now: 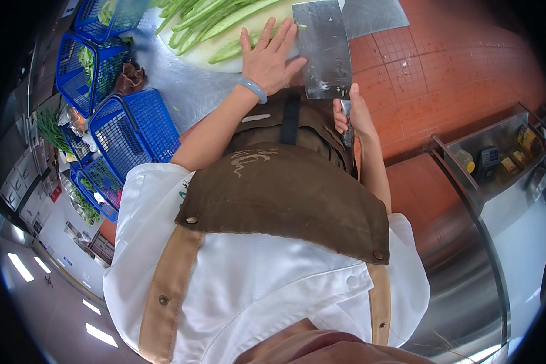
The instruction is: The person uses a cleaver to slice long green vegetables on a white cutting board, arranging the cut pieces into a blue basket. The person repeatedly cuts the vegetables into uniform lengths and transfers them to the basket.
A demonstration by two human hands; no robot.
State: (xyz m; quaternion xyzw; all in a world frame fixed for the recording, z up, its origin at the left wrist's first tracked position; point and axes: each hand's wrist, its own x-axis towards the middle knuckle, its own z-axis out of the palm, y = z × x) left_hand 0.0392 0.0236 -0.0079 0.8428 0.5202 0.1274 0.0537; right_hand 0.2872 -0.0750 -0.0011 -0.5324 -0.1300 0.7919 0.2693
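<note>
Long green vegetable strips (pixel 236 20) lie on a round white cutting board (pixel 218 48) at the top of the view. My left hand (pixel 268 63), with a pale bangle at its wrist, rests with fingers apart on a short green piece (pixel 227 52) near the board's edge. My right hand (pixel 357 113) is closed around the handle of a Chinese cleaver (pixel 325 50). The wide blade lies just right of my left fingertips, and a small green scrap (pixel 302 27) is by its edge. Small bits cling to the blade.
The board stands on a metal table (pixel 173 98). Blue plastic baskets (pixel 136 127) with vegetables stand at the left, beside a brown crumpled thing (pixel 129 78). A metal sheet or corner (pixel 373 16) juts out at the top. At the right, a metal trough (pixel 496 159) holds bottles.
</note>
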